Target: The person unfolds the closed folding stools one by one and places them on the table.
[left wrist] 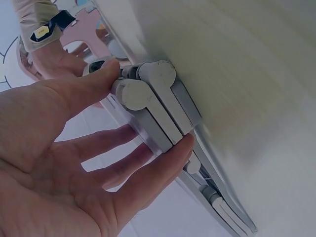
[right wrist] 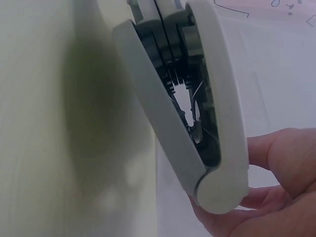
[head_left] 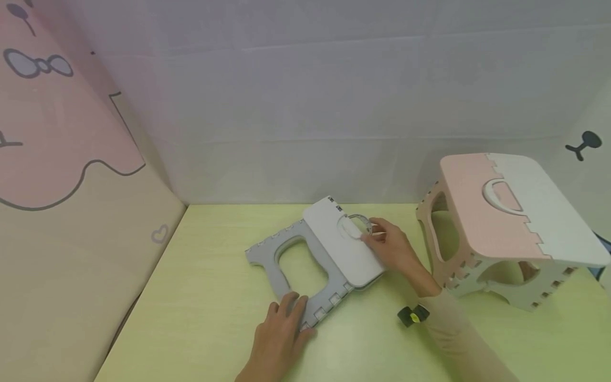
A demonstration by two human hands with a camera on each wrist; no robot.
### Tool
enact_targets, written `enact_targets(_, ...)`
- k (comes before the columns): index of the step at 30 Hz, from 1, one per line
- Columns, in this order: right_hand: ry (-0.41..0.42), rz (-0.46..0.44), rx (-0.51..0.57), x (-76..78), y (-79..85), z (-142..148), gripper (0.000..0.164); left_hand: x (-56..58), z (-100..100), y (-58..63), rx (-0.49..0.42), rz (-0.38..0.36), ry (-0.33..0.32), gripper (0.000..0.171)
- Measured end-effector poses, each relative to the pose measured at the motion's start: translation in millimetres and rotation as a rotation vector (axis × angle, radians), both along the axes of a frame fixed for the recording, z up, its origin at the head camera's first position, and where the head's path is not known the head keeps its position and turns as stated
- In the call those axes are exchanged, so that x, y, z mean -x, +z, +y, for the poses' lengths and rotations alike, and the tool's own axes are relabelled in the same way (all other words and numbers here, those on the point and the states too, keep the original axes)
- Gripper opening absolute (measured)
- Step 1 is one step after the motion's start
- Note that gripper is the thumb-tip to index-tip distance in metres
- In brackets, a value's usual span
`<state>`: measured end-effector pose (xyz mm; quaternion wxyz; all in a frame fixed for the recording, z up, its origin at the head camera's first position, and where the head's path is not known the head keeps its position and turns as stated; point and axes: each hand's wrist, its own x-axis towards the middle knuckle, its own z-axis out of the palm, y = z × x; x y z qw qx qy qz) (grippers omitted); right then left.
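A folding stool [head_left: 315,265] with grey legs and a white seat lies folded on the table. My left hand [head_left: 279,339] holds the lower corner of its grey legs. In the left wrist view, the thumb and fingers [left wrist: 153,173] of that hand spread around the stacked hinge ends [left wrist: 148,91]. At the seat's far side, my right hand [head_left: 389,244] pinches the raised loop handle [head_left: 361,218]. The right wrist view shows the seat's two halves partly apart in a narrow V, with the hinged end [right wrist: 222,190] beside the fingers [right wrist: 261,150].
A pink and white folding stool [head_left: 506,212] stands unfolded on the right, close to my right arm. The pale green table [head_left: 191,318] meets a white sheet-like backdrop [head_left: 286,106] behind. A cartoon-printed panel [head_left: 86,239] borders the left side.
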<state>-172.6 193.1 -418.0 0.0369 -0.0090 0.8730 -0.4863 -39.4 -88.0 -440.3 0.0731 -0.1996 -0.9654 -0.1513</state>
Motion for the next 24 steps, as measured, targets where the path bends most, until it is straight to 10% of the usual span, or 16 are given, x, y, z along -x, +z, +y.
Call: enact_targets(24,-0.097,0.008,0.075,-20.6,31.9,12,0.058,5.5,3,-1.9,-0.093,0.040,-0.070,0.060)
